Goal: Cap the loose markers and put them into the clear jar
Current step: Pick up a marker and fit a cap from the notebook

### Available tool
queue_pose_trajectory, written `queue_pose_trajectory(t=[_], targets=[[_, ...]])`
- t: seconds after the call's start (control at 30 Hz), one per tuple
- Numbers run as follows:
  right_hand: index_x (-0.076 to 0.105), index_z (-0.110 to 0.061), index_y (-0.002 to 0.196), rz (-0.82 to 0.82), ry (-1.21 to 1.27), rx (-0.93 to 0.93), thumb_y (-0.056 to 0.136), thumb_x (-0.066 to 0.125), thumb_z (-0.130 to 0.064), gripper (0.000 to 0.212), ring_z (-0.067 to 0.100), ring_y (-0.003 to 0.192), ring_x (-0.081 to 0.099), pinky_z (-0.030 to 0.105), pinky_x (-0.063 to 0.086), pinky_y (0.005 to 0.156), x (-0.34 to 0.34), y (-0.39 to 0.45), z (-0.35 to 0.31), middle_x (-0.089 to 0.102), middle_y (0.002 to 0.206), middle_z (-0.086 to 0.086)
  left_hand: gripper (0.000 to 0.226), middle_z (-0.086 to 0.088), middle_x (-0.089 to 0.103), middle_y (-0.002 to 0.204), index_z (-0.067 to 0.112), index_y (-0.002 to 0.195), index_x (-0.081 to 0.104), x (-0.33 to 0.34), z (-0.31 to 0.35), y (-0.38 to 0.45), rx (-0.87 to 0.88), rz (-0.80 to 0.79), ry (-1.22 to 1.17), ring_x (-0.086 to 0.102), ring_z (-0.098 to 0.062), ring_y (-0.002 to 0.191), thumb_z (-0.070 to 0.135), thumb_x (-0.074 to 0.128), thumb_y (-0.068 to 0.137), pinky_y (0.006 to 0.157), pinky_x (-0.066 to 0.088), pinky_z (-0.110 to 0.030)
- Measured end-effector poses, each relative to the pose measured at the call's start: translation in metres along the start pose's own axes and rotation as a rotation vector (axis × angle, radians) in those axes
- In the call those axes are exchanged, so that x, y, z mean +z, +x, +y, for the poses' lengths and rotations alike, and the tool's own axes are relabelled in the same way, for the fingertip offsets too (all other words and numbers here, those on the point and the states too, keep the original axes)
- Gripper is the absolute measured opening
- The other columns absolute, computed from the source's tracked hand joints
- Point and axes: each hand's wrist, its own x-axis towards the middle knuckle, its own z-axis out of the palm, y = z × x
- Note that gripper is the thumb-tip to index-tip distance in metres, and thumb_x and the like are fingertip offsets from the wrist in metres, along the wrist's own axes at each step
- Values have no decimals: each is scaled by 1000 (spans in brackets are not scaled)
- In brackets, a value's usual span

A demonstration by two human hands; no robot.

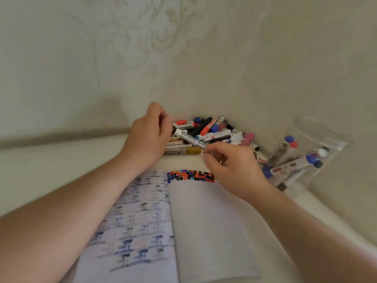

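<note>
The white whiteboard marker (191, 139) is held between the two hands, slanted, just above the pile of loose markers (212, 133) that lies against the wall. Its black end is taken at the left, where the fingers (166, 124) of the left hand (148, 137) are curled around it. Whether this black part is a cap already seated or only the rear end of the barrel cannot be told, because the fingers hide it. The printed barrel runs from there down to the right, and its other end is pinched by the fingertips (207, 150) of the right hand (234, 166). What is under those fingertips, a tip or a cap, is not shown either.

The step in hand is judged to be the capping of this one marker, or the checking that its cap is tight. Below both hands an open notebook (204, 221) is lying on the worktop (51, 160), and a band of coloured test dots (190, 176) is seen on its page just under the right fingers.

To the right of the right hand, well apart from the left one, the clear jar (318, 144) is found, tilted, with several capped markers (293, 162) already in it.

For the next move, the cap should be pressed along the axis of the barrel until it is seated. Then the marker should be carried to the right and put into the mouth of the jar. The pile is still large, so most of the task is judged to remain.
</note>
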Motion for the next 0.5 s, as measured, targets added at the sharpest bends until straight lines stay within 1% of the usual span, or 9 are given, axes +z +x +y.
queue_pose_trajectory(t=[0.07,0.13,0.2,0.27,0.33,0.4,0.43,0.47,0.5], targets=[[67,-37,99,0,73,41,95,73,-34,8,7,60,60,29,53,60,9,2,2,68,70,-9,7,1,68,78,25,107,49,2,3,0,-78,40,-123,67,-15,70,26,42,108,61,54,-40],[57,-37,101,35,206,124,89,79,-41,26,7,59,59,27,52,58,14,5,3,70,78,-8,16,3,70,83,30,111,57,2,7,0,-154,13,-290,67,-2,69,26,41,110,61,52,-29],[47,-28,102,130,544,238,86,82,-37,39,11,53,56,30,48,52,15,9,-2,71,76,-2,25,4,70,84,31,109,66,2,8,-2,-144,-116,-389,61,2,66,24,42,111,62,49,-19],[40,-21,100,240,905,325,83,81,-32,46,15,46,50,28,42,45,14,13,-4,66,72,1,27,-2,73,88,31,112,70,5,8,-7,-87,-273,-408,60,-3,69,21,46,110,65,50,-17],[39,-20,104,358,1077,393,75,82,-34,53,13,44,45,26,37,41,12,16,-4,61,65,-1,27,-5,75,95,33,115,71,7,8,-11,-69,-371,-459,60,-3,72,15,51,108,69,51,-16],[41,-18,110,429,1137,452,80,83,-29,52,14,44,42,26,35,41,8,14,1,53,59,-4,32,8,76,92,40,115,70,8,8,-10,-48,-410,-462,64,1,77,12,60,103,75,50,-13],[44,-17,112,412,1140,462,84,81,-28,48,15,44,41,26,34,41,7,12,3,51,59,-1,35,16,75,93,43,113,70,9,8,-9,-24,-423,-420,66,3,82,12,65,100,77,49,-11],[48,-16,111,342,1127,446,85,79,-30,43,17,45,40,27,33,41,7,9,5,50,59,2,36,23,74,94,46,111,70,9,8,-9,2,-434,-355,66,4,85,13,70,97,78,47,-8],[55,-18,107,229,1105,408,83,76,-36,37,18,45,40,26,32,41,7,5,6,50,59,5,36,29,72,92,47,110,69,9,9,-10,32,-448,-279,65,7,86,14,74,94,77,44,-6]])
